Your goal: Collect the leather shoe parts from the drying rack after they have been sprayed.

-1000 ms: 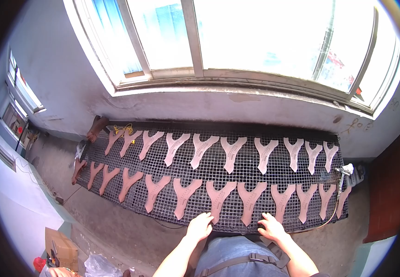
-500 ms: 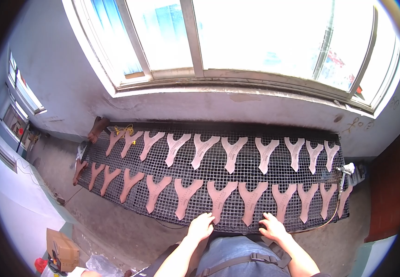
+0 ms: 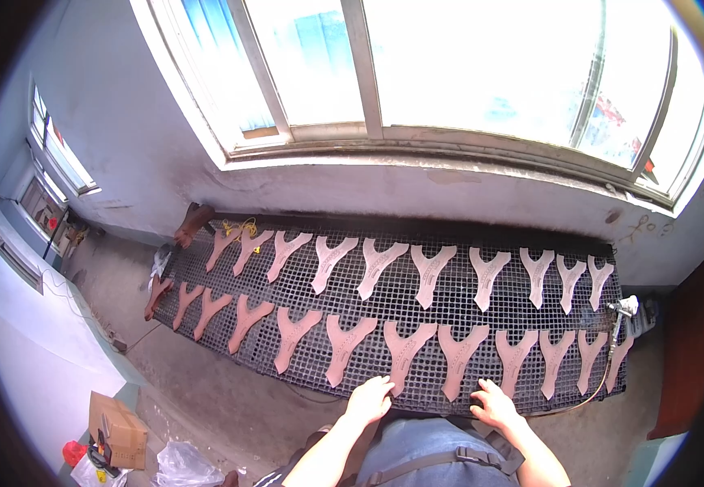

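Observation:
A long black mesh rack (image 3: 384, 316) lies before me, carrying two rows of flat, pinkish-brown Y-shaped pieces with small perforations, apparently leather. My left hand (image 3: 371, 399) is at the rack's near edge, fingers bent over it, beside the narrow tip of a near-row Y-shaped piece (image 3: 406, 349). Further right, my right hand (image 3: 494, 404) curls at the same edge, between the tips of another Y-shaped piece (image 3: 459, 353) and its right-hand neighbour (image 3: 514, 357). Neither hand visibly lifts a piece. The undersides of my fingers are hidden.
A spray gun (image 3: 624, 308) with a thin hose is at the rack's right end. Yellow cord (image 3: 248, 230) and a brown object (image 3: 194, 223) lie at the far left corner. A cardboard box (image 3: 118, 430) and plastic bag (image 3: 185, 464) sit on the floor. A window (image 3: 482, 73) rises behind.
The whole view has shifted, so rack, window and hands appear further right. Both hands keep about the same place at the rack's near edge. The Y-shaped pieces keep their arrangement.

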{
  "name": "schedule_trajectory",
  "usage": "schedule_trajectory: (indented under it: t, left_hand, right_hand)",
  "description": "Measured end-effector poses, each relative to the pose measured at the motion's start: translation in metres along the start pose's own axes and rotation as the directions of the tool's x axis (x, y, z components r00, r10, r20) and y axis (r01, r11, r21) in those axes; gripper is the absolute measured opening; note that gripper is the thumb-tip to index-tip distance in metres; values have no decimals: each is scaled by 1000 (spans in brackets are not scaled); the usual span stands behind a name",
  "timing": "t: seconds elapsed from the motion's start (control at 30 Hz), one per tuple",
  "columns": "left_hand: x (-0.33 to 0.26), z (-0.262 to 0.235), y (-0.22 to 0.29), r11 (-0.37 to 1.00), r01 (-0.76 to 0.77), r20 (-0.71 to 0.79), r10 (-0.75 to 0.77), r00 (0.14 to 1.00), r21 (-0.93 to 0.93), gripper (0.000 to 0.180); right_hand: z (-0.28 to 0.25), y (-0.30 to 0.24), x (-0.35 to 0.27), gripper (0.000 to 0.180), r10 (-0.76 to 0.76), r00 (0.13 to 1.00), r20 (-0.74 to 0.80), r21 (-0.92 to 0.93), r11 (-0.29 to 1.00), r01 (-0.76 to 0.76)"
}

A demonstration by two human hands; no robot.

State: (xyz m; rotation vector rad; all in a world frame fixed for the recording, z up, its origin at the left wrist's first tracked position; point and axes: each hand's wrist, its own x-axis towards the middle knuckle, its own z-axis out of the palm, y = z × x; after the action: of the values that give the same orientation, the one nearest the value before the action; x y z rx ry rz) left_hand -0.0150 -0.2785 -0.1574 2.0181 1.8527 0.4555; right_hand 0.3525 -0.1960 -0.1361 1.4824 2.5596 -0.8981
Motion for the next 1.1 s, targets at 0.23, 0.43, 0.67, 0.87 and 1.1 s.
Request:
schedule_trajectory:
  t: [0.23, 0.43, 0.67, 0.87, 1.1]
  left_hand:
    - [1, 3, -2, 1000, -10, -15, 10, 1000, 19, 40]
    - [2, 1, -1, 1000, 4, 12, -4, 1000, 5, 41]
    - [2, -3, 1, 1000, -7, 14, 7, 1000, -9, 41]
    - [2, -4, 1, 1000, -1, 10, 1, 1000, -13, 41]
    - [3, -2, 1, 1000, 1, 3, -1, 1000, -13, 40]
  right_hand:
    - [1, 2, 0, 45, 8, 1000, 21, 6, 1000, -8]
    - [3, 1, 0, 45, 13, 1000, -1, 6, 1000, -13]
    - [4, -1, -2, 44, 16, 1000, -27, 1, 1000, -16]
    - [1, -4, -2, 47, 31, 999, -5, 21, 999, -31]
    - [-1, -6, -3, 47, 47, 999, 10, 19, 999, -47]
